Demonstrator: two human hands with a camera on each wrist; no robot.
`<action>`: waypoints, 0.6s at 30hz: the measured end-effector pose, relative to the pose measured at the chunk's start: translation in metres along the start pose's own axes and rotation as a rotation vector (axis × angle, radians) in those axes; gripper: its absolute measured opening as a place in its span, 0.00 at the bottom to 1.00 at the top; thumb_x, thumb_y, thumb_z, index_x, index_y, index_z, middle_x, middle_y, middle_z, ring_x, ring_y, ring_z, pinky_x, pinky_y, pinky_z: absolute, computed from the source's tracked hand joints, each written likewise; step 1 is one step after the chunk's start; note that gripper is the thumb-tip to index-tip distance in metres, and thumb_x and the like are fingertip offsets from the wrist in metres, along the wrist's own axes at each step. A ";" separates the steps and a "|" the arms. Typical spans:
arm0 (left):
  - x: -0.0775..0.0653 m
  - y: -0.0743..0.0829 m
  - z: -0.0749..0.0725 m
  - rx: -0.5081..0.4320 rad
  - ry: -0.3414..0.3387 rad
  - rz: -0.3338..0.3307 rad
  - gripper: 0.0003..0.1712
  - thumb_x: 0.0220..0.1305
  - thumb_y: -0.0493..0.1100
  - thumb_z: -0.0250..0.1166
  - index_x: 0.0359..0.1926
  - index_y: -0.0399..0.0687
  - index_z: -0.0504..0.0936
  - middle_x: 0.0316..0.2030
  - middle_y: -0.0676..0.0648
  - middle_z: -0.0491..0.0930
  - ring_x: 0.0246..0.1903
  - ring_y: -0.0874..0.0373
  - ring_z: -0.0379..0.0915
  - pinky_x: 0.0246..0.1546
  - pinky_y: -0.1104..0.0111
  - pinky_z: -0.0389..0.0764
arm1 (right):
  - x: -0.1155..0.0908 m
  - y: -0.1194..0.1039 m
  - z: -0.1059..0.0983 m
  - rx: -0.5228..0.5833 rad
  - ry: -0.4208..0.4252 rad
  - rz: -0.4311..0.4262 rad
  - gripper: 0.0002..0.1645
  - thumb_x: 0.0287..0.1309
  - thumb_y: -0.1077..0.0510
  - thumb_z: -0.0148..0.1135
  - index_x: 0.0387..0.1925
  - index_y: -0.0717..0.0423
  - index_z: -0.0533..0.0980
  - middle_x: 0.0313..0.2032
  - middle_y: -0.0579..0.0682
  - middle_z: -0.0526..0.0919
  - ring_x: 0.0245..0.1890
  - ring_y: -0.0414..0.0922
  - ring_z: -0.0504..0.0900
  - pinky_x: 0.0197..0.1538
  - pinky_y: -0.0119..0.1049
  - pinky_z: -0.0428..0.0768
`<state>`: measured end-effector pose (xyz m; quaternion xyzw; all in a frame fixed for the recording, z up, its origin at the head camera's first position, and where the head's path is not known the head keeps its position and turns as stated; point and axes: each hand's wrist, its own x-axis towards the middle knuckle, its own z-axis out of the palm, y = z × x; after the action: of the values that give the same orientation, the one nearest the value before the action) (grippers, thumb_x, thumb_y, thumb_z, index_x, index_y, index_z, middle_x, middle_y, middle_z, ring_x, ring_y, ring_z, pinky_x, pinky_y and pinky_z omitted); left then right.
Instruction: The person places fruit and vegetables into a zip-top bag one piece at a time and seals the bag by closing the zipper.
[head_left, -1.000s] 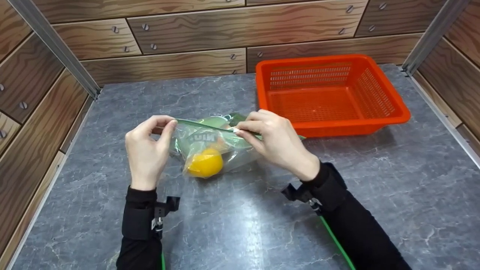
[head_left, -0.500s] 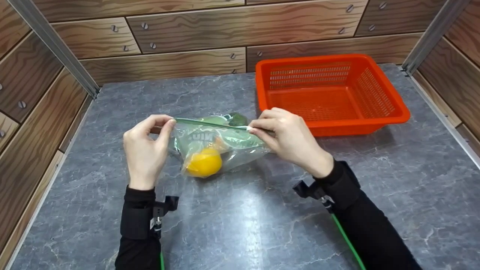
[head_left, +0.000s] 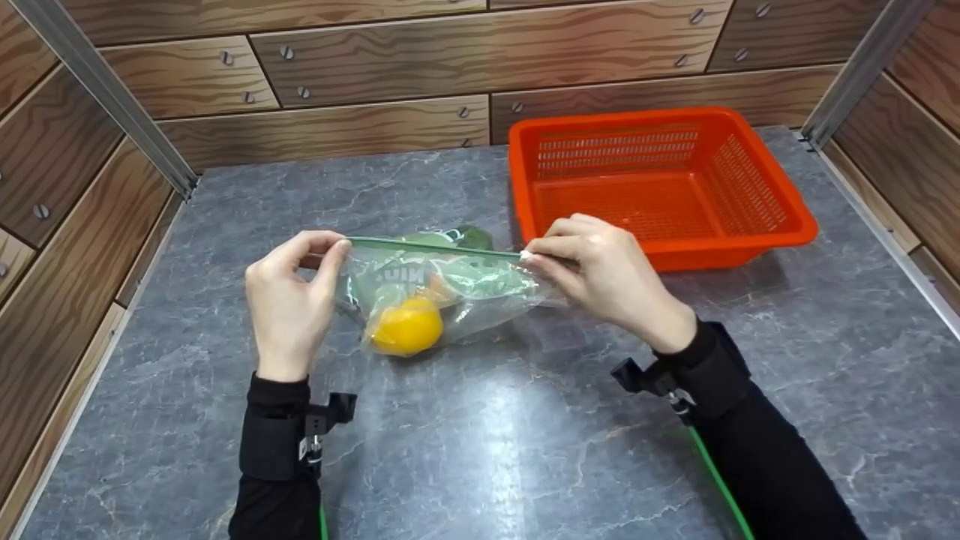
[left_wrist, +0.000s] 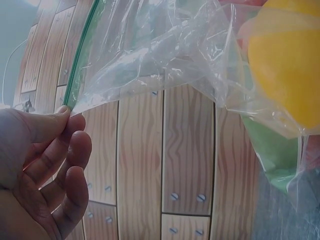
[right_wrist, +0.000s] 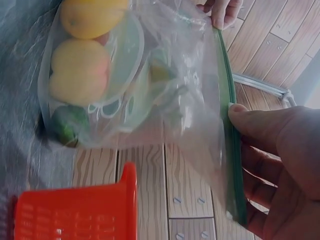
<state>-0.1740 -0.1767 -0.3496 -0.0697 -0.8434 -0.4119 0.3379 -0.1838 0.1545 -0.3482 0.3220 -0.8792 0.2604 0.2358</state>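
Note:
A clear zip bag [head_left: 480,304] with a green zip strip [head_left: 435,246] along its top edge is stretched between both hands. My left hand [head_left: 294,296] pinches the strip's left corner between thumb and fingertips. With thumb and fingers, my right hand [head_left: 607,277] pinches a small white slider [head_left: 525,256] on the strip, near its right end. Inside the bag sit a yellow-orange round fruit [head_left: 409,326], a peach-coloured fruit [right_wrist: 80,72] and a dark green fruit or vegetable [right_wrist: 70,125]. Green print covers part of the plastic.
An orange-red plastic basket [head_left: 660,251] with slotted walls stands at the back right, just behind my right hand. The grey marbled tabletop [head_left: 465,450] is bounded by wood-patterned panels [head_left: 375,71] at the back and sides.
My right hand has slid to the right along the zip strip, carrying the white slider from mid-strip toward the right end. My left hand has stayed almost still at its corner.

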 end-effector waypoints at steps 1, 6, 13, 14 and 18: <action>0.000 0.000 0.000 0.000 0.002 0.001 0.05 0.69 0.38 0.71 0.38 0.42 0.91 0.32 0.42 0.91 0.31 0.46 0.85 0.40 0.77 0.75 | -0.002 0.002 -0.001 -0.003 0.001 0.009 0.10 0.67 0.55 0.71 0.42 0.56 0.90 0.34 0.52 0.89 0.34 0.46 0.81 0.38 0.37 0.77; -0.001 0.001 0.000 -0.003 0.003 0.010 0.04 0.68 0.38 0.71 0.38 0.42 0.91 0.32 0.41 0.91 0.31 0.45 0.85 0.39 0.79 0.74 | -0.008 0.010 -0.007 -0.020 -0.009 0.040 0.10 0.66 0.56 0.71 0.43 0.57 0.90 0.34 0.53 0.89 0.33 0.46 0.79 0.37 0.35 0.74; 0.000 0.001 0.000 -0.003 0.008 0.012 0.04 0.68 0.37 0.71 0.38 0.42 0.91 0.32 0.41 0.91 0.30 0.45 0.85 0.38 0.79 0.73 | -0.016 0.020 -0.015 -0.037 -0.018 0.082 0.11 0.65 0.56 0.71 0.43 0.58 0.90 0.35 0.53 0.89 0.35 0.47 0.80 0.39 0.37 0.73; -0.001 0.001 0.000 -0.003 0.007 0.012 0.04 0.68 0.37 0.71 0.37 0.42 0.91 0.32 0.41 0.91 0.30 0.45 0.85 0.38 0.80 0.73 | -0.017 0.022 -0.016 -0.039 -0.017 0.088 0.11 0.66 0.56 0.71 0.44 0.58 0.90 0.35 0.53 0.89 0.35 0.47 0.80 0.39 0.37 0.73; 0.000 0.001 0.000 -0.002 0.003 0.023 0.03 0.67 0.37 0.71 0.37 0.42 0.91 0.31 0.41 0.91 0.30 0.45 0.85 0.38 0.80 0.73 | -0.021 0.027 -0.022 -0.052 -0.006 0.114 0.11 0.65 0.56 0.71 0.44 0.58 0.90 0.36 0.52 0.90 0.35 0.47 0.80 0.39 0.37 0.72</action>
<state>-0.1735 -0.1759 -0.3491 -0.0789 -0.8417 -0.4089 0.3437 -0.1830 0.1947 -0.3522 0.2659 -0.9032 0.2497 0.2262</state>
